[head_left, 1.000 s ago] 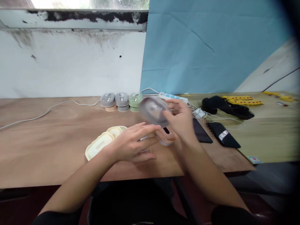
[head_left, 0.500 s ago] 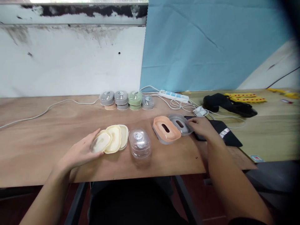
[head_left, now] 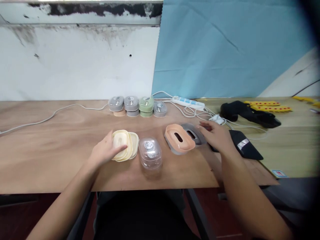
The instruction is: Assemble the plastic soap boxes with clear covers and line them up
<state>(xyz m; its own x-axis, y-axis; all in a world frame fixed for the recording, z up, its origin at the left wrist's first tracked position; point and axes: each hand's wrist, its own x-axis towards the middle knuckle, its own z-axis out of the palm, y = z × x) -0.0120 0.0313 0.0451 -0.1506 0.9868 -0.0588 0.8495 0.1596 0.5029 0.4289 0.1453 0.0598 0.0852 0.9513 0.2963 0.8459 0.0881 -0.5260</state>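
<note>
The grey tray (head_left: 198,135), right of centre, is blurred and part-hidden; whether the half-curled right hand (head_left: 217,135) grips it, I cannot tell. Left of centre, the left hand (head_left: 103,150) loosely grasps the cream trays (head_left: 121,138).

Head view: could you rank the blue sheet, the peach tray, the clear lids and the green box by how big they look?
Largest to smallest:
1. Blue sheet
2. Peach tray and clear lids: too alike to rank
3. Green box, farther back, so its true size is unsure

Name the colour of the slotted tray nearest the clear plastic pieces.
Slotted tray: peach, shown best in the head view.
</note>
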